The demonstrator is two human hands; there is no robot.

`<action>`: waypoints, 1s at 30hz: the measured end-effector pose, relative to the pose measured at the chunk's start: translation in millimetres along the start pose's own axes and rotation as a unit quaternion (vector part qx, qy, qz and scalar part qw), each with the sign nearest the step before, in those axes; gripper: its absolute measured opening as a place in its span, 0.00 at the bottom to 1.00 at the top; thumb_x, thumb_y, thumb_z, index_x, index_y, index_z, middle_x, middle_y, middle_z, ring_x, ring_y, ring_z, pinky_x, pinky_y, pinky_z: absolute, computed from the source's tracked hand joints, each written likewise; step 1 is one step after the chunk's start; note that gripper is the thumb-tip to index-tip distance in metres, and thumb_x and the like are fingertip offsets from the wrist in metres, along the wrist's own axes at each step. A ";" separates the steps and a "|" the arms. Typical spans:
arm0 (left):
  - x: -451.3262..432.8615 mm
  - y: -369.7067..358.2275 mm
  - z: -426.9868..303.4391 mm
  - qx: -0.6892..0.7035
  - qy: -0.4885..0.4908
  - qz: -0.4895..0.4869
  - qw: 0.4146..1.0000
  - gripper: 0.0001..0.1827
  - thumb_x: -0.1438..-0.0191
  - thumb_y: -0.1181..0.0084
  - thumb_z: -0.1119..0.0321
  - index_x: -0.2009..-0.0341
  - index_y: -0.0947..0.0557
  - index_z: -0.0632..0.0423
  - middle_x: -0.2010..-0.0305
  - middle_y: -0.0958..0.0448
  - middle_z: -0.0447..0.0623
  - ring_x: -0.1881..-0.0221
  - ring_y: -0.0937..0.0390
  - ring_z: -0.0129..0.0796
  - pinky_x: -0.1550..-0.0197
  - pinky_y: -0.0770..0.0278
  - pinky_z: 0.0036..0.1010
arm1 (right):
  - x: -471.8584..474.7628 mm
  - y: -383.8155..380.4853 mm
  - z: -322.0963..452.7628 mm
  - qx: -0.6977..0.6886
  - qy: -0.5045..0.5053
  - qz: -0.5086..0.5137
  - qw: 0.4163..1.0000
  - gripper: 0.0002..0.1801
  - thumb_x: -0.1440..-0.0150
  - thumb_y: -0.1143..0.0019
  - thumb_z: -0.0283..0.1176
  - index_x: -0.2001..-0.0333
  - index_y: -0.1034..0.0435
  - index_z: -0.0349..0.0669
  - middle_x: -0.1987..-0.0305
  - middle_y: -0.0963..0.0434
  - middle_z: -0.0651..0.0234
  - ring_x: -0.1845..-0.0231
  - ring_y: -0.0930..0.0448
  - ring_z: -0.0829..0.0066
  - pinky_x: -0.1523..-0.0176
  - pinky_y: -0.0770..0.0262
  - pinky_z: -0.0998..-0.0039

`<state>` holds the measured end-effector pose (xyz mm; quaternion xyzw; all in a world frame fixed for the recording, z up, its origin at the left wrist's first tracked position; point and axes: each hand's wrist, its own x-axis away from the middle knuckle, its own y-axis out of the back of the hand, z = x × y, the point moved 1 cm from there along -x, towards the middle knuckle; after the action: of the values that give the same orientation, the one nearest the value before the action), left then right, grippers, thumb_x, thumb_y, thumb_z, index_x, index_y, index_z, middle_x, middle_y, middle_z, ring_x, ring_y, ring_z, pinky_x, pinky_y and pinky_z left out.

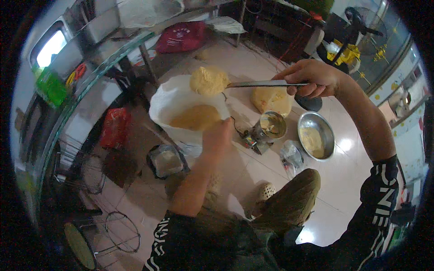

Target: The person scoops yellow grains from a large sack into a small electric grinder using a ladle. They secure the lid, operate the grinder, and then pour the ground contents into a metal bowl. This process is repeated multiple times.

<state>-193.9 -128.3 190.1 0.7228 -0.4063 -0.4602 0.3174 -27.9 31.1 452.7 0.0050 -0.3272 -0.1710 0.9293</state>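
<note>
My right hand [310, 79] grips the metal handle of a ladle [257, 83], whose bowl is heaped with yellow powder [209, 80]. The heap is held over the back right rim of a white sack [161, 111], open at the top, with tan powder [196, 117] inside. Blurred, my left hand [218, 133] is closed at the sack's near right rim; it seems to hold the rim. Right of the sack are a filled yellowish bag [271, 100], a metal canister [271, 125] with some yellow matter inside, and a steel bowl [317, 135] with pale yellow powder.
A clear plastic bag [291, 157] lies on the tiles between the canister and my knee. Left stand a glass-edged table [98, 71] and a stool [79, 245]. A small square container [166, 161] is near the sack; a dark red bag [181, 36] and a fan [366, 32] are farther back.
</note>
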 end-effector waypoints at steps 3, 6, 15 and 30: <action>6.0 18.6 19.7 -0.024 0.021 -0.004 0.999 0.15 0.49 0.48 0.66 0.54 0.26 0.48 0.67 0.23 0.56 0.67 0.24 0.53 0.65 0.26 0.45 | 21.5 6.6 -6.8 -0.037 0.020 -0.015 0.999 0.21 0.38 0.58 0.29 0.43 0.39 0.34 0.74 0.30 0.67 0.89 0.44 0.91 0.93 0.52 0.90; 1.8 1.5 13.2 -0.009 0.072 0.065 0.995 0.19 0.47 0.47 0.63 0.49 0.26 0.47 0.64 0.22 0.59 0.65 0.23 0.56 0.62 0.26 0.47 | 48.3 32.2 -45.3 -0.047 0.008 -0.056 0.997 0.20 0.38 0.57 0.30 0.43 0.39 0.34 0.74 0.30 0.67 0.89 0.43 0.91 0.92 0.51 0.90; -1.5 4.8 7.5 -0.049 0.052 0.016 0.997 0.15 0.48 0.48 0.66 0.54 0.23 0.49 0.63 0.21 0.52 0.65 0.23 0.49 0.64 0.26 0.43 | 49.9 87.1 -184.3 -0.116 -0.014 -0.115 0.986 0.15 0.41 0.53 0.30 0.53 0.30 0.34 0.77 0.29 0.71 0.86 0.38 0.90 0.89 0.46 0.87; -15.7 -14.1 -3.1 -0.039 0.008 -0.005 0.999 0.14 0.47 0.47 0.66 0.54 0.25 0.51 0.65 0.21 0.55 0.67 0.23 0.52 0.67 0.27 0.44 | -81.1 127.4 -432.1 0.397 0.015 -0.270 0.877 0.05 0.54 0.46 0.28 0.77 0.25 0.39 0.77 0.23 0.65 0.77 0.23 0.70 0.71 0.25 0.68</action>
<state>-190.7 -107.6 185.9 0.7154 -0.3821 -0.4712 0.3465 216.7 132.8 79.5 0.4644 -0.3399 -0.2713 0.7715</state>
